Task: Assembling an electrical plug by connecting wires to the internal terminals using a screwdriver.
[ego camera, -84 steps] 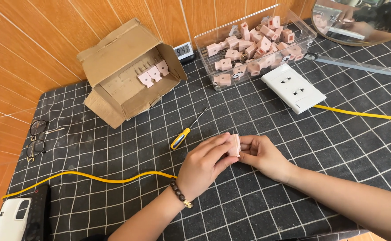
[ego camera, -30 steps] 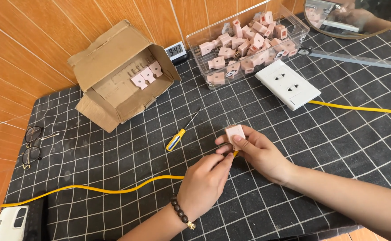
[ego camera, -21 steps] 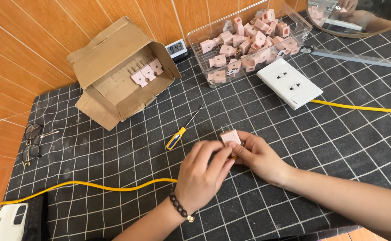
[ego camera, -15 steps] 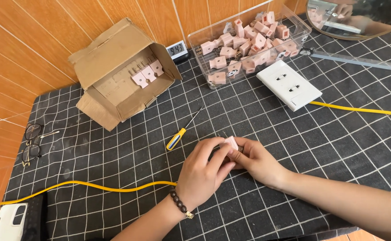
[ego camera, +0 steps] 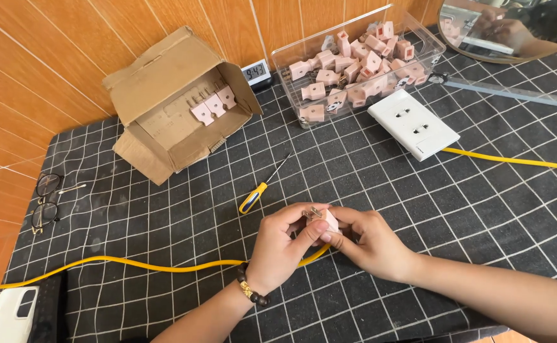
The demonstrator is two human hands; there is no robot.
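Fingers of both hands pinch a small pink plug point(ego camera: 325, 220): left hand point(ego camera: 283, 246) and right hand point(ego camera: 372, 243) clamp it just above the checked mat point(ego camera: 418, 209). Yellow cable point(ego camera: 132, 265) runs under my hands, screwdriver point(ego camera: 259, 190) lies nearby.

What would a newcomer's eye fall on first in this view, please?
Probably the two hands, left hand and right hand, pinching a small pink plug at the centre. Behind them stands a clear box heaped with pink plugs, beside an open cardboard box.
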